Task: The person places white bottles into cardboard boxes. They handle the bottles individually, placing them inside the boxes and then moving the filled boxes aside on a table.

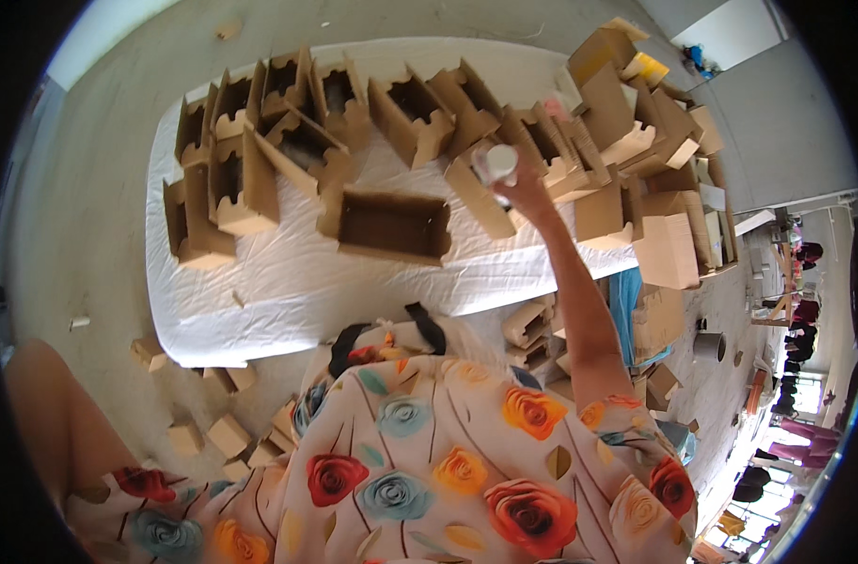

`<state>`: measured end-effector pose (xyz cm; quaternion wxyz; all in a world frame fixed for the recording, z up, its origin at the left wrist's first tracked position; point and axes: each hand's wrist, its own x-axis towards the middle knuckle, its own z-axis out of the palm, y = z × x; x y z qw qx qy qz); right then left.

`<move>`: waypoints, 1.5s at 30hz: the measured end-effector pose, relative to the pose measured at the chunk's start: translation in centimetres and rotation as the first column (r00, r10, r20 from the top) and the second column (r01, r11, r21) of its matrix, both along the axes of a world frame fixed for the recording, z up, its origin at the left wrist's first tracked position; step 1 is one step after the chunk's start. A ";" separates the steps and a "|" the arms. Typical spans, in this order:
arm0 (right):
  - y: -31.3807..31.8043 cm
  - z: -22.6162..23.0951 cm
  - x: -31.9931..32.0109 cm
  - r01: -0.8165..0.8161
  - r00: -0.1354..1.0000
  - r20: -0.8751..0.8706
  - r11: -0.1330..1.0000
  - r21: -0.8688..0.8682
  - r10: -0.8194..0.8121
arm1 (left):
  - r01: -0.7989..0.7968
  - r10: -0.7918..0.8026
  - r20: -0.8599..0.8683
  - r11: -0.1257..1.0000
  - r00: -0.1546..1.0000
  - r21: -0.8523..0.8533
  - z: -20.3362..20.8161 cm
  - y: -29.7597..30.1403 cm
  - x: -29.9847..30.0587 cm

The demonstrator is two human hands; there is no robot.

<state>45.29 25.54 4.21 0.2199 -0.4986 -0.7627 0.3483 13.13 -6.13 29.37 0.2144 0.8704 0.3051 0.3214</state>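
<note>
My right hand reaches out over the white-covered table, its fingers closed round a small see-through container with a white round top. What kind of container it is, I cannot make out. Just beneath it lies an open cardboard box with a long flap toward me. Left of that, another open box shows a bare brown inside. Of my left arm only a bent part shows at the left edge; the left hand is out of view.
Several open cardboard boxes stand across the left and back of the white-covered table. More cartons are heaped at its right end. Small boxes lie on the floor in front, and a grey bucket stands to the right.
</note>
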 end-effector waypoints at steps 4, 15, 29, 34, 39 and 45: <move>-4.2 5.0 -2.6 0.072 0.969 -0.248 0.938 0.340 0.016 | -0.029 0.027 0.015 0.989 1.000 0.145 2.6 0.7 -0.6; -9.6 -1.3 -10.4 -0.401 0.915 0.135 0.890 0.217 0.380 | -0.669 0.795 0.310 0.607 0.522 -0.429 -18.8 14.0 -0.6; -8.6 -8.2 -14.3 -0.459 0.846 0.314 0.888 0.017 0.431 | -0.592 0.876 0.250 0.467 0.413 -0.657 -32.9 15.4 4.0; -11.1 -2.7 -6.9 -0.040 0.966 -0.225 0.927 0.373 0.132 | -0.507 0.830 0.293 0.530 0.475 -0.680 -36.1 12.4 0.7; -13.7 -5.0 -1.1 -0.045 0.994 -0.082 0.958 0.285 0.071 | -0.503 0.620 0.121 0.721 0.775 -0.477 -33.7 10.5 1.5; -13.2 -7.4 -3.5 -0.191 0.973 -0.097 0.964 0.184 0.211 | -0.569 0.669 0.121 0.702 0.734 -0.430 -36.7 11.4 2.2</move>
